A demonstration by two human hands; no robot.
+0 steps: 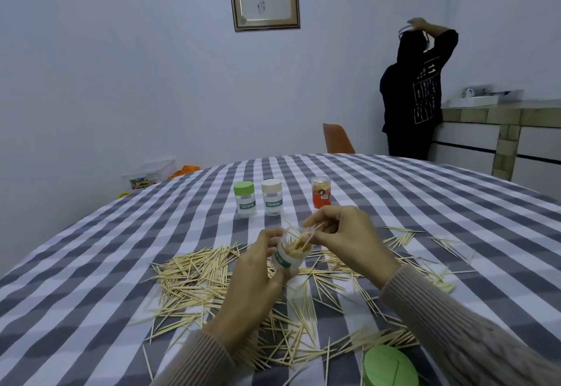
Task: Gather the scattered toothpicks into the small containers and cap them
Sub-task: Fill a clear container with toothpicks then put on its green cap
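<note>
Green cap [390, 366] lay nearest; left grip [255, 279] clasped the open container [290, 253], right grip [343, 234] pinching toothpicks [306, 240] at its mouth.

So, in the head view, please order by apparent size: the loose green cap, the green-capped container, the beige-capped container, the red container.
1. Loose green cap, largest, though nearness to the camera inflates it.
2. Green-capped container and beige-capped container: alike, unranked.
3. Red container, smallest.
</note>
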